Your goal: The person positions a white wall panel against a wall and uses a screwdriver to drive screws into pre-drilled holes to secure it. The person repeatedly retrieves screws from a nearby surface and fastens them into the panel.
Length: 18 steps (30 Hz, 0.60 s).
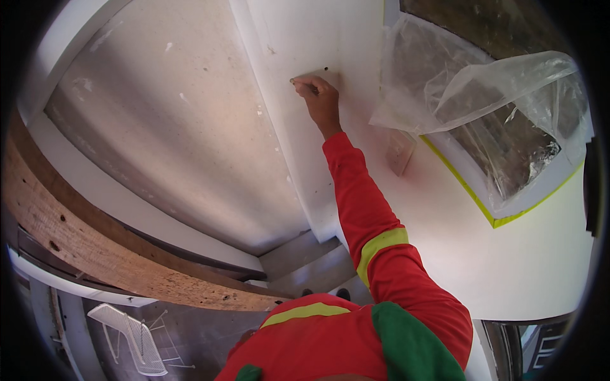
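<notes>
Right hand is resting at the smooth white wall beside the plain grey stairs, fingers pinching together; cannot tell on what, if anything. Leaning out could be costing footing; dirt, smudging the finish.

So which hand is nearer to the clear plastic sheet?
The right hand. It is by the white wall, left of the clear plastic sheet and apart from it. The left hand cannot be made out in view.

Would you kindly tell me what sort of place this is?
It looks like a stairwell inside a building under renovation, judging by the grey steps, the clear plastic sheeting and the yellow strip, probably masking tape.
</notes>
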Each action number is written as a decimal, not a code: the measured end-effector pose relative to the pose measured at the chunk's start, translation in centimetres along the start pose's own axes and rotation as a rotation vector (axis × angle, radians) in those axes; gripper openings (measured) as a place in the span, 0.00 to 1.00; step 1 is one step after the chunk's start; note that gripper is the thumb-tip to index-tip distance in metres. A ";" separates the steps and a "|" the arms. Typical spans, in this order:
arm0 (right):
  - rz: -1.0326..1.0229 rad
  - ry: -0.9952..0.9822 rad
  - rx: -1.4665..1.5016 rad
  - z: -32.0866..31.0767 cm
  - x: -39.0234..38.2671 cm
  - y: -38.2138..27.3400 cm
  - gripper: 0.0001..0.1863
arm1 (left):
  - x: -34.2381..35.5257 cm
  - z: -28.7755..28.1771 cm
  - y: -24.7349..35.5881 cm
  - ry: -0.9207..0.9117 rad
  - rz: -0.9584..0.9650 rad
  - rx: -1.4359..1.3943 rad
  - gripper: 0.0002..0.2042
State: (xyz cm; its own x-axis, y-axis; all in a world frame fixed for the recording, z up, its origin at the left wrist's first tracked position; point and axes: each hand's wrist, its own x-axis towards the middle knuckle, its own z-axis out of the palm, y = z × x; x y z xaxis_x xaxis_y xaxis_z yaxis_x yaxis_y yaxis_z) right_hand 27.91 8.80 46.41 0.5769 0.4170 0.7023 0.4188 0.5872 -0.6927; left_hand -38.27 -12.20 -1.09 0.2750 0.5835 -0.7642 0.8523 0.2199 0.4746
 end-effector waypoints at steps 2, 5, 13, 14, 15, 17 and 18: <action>0.045 0.000 -0.020 0.1 0.1 -0.3 0.05 | -0.3 0.0 -0.3 0.002 -0.004 0.004 0.26; 0.057 0.021 -0.104 0.2 0.4 -0.7 0.05 | -0.5 -0.2 -0.5 0.006 -0.006 0.014 0.26; -0.056 0.104 -0.228 0.8 0.3 -0.7 0.04 | -0.5 0.0 -0.6 0.009 -0.001 0.021 0.26; -0.076 0.109 -0.240 0.8 0.4 -0.6 0.04 | -0.5 0.0 -0.6 0.010 0.000 0.022 0.26; -0.094 0.112 -0.253 0.9 0.4 -0.5 0.04 | -0.4 0.0 -0.5 0.011 -0.001 0.021 0.26; -0.106 0.111 -0.267 0.9 0.4 -0.4 0.03 | -0.3 0.2 -0.4 0.009 0.002 0.017 0.26; -0.101 0.108 -0.268 1.0 0.5 -0.4 0.03 | -0.1 0.3 -0.3 0.010 0.005 0.017 0.26</action>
State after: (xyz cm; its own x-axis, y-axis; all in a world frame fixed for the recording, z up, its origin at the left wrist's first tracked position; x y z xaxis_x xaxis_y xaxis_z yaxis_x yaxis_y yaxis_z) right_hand 27.37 9.45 47.15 0.5880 0.2817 0.7582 0.6397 0.4117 -0.6491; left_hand -38.49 -12.56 -1.25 0.2749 0.5925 -0.7572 0.8581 0.2040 0.4712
